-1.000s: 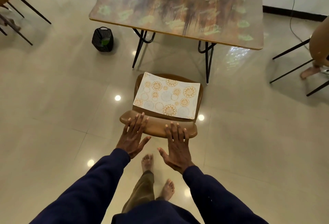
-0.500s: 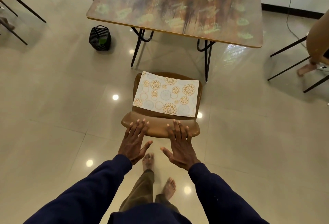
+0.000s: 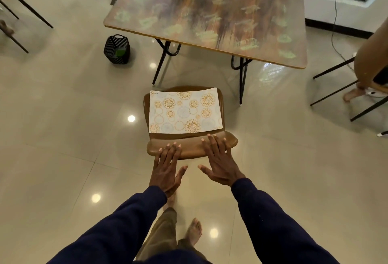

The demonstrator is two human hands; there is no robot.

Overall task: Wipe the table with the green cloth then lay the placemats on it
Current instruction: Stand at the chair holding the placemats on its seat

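Head view is showing the hands spreading wider than a moment ago: left hand (image 3: 165,169) and right hand (image 3: 220,163) are staying flat, fingers straight, holding nothing, fingertips over the chair (image 3: 189,145) back. Placemats (image 3: 184,112) are still lying on the seat, near side of the table (image 3: 210,12), so laying them is probably coming next.

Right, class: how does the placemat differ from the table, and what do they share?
The placemat is pale with gold and blue circles; the table is brown-streaked with green leaves. The placemat is far smaller than the table. The placemat lies on the chair; the table stands on the floor. Both are flat rectangles.
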